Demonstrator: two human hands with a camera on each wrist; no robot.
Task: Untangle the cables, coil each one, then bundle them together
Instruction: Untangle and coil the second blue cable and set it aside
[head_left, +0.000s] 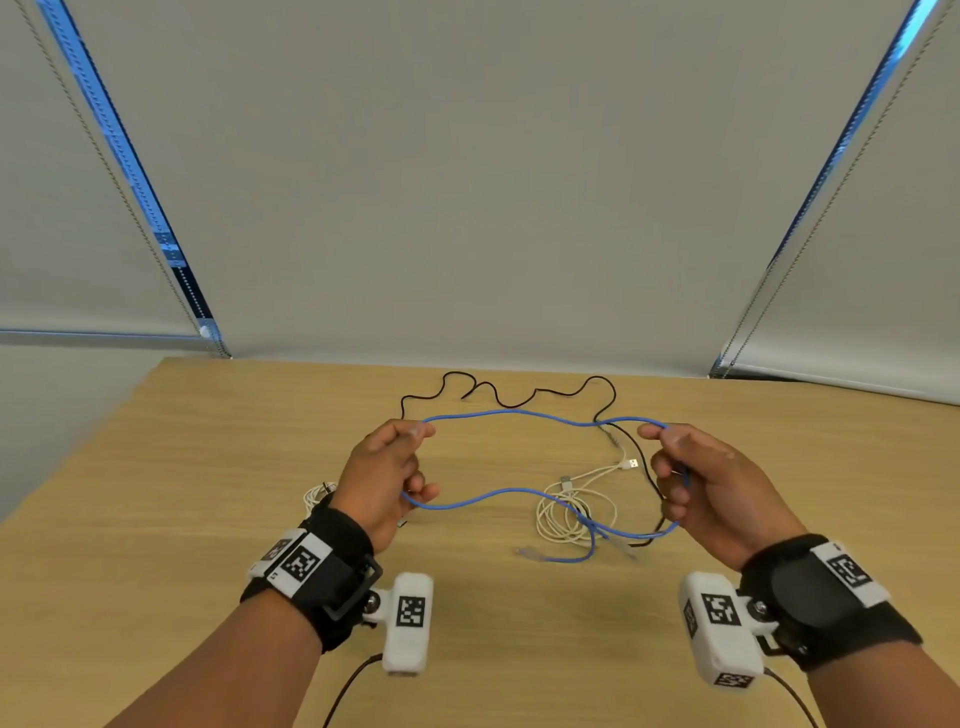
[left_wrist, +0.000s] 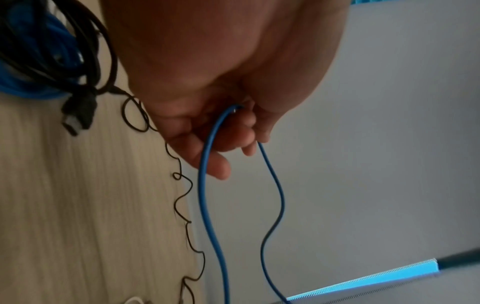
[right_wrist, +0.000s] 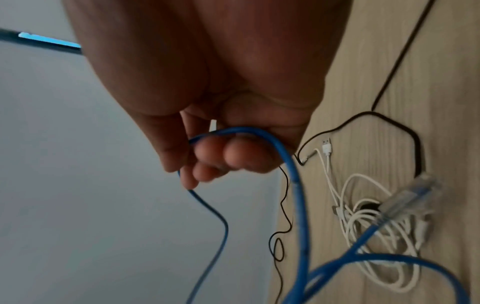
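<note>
cable (head_left: 511, 414) between hands, tangle (head_left: 574, 512) perhaps beneath

We find no readable text, brand, number or sign in any view. The only printed markings are black-and-white square fiducial patterns, which carry no letters or digits. In the head view, two such patterns sit on the left wristband (head_left: 300, 564), and one on the white camera housing (head_left: 409, 623) at 4 o'clock from that band. One pattern sits on the right wristband (head_left: 852, 571), and three on the white housing (head_left: 719, 631) at 8 o'clock from it. The wrist views show no markings at all.
</note>
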